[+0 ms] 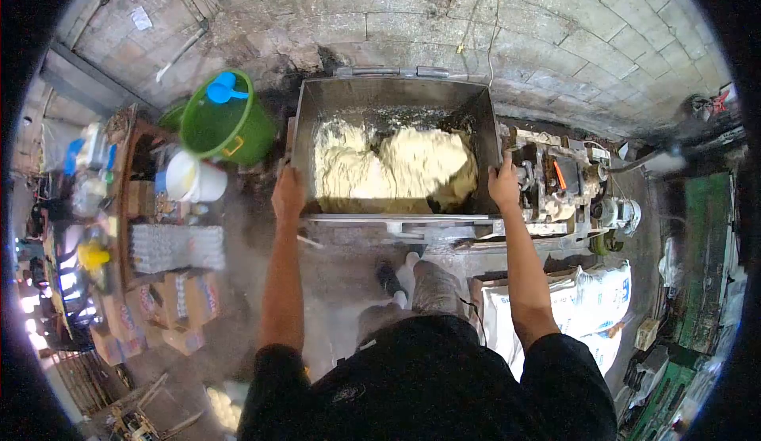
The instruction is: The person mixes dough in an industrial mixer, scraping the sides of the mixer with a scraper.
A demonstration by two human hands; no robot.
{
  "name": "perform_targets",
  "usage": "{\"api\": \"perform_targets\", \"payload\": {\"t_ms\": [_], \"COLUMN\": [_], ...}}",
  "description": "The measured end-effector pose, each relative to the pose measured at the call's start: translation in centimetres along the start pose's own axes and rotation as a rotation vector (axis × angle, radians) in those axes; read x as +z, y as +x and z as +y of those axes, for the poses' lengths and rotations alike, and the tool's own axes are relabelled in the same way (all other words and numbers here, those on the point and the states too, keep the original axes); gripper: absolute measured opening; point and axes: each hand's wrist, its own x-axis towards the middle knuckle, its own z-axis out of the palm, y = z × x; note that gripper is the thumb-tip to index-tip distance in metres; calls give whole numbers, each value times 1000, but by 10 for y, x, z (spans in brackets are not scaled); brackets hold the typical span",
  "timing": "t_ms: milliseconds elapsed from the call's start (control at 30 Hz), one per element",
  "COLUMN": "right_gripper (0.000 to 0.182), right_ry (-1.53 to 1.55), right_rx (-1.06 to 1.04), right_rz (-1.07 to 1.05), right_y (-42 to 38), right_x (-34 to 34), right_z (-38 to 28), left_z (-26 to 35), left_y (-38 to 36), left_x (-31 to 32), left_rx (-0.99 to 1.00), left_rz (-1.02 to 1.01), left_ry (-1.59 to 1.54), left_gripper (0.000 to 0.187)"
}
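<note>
A large rectangular metal mixing trough (396, 86) stands in front of me against the wall. Pale yellow dough (424, 160) lies inside it in two big lumps, blurred on the surface. My left hand (288, 193) is closed around the trough's left side near the front corner. On the opposite side, my right hand (503, 187) grips the right rim, its fingers bent over the edge beside the machinery. Parts of the fingers on both hands are hidden.
Left of the trough stand a green tub (247, 116) with a blue dipper (226, 88) and a white bucket (208, 183). Egg trays (178, 247) and cardboard boxes (166, 306) sit nearer. A motor drive (555, 179) adjoins the trough's right side; white sacks (590, 298) lie near my right arm.
</note>
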Motion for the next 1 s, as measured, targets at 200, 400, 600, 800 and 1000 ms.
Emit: {"api": "perform_targets", "payload": {"t_ms": [200,400,600,800,1000], "right_gripper": [45,39,43,36,31], "right_ry": [-39,-157,-179,-127,-96], "right_rx": [16,70,140,22,56], "right_rz": [20,-51,-118,-7,-25], "right_y": [3,-2,2,2,2], "right_x": [-3,-14,-16,-10,-11], "right_z": [-8,-20,-25,-19,-21], "left_z": [5,-7,6,1,2], "left_y": [-2,-1,-3,4,4], "left_x": [-4,9,-4,2,1], "left_rx": [-35,77,37,6,-36], "left_rz": [-46,82,28,17,-19], "left_ry": [85,41,87,87,107], "left_gripper": [32,32,29,25,29]}}
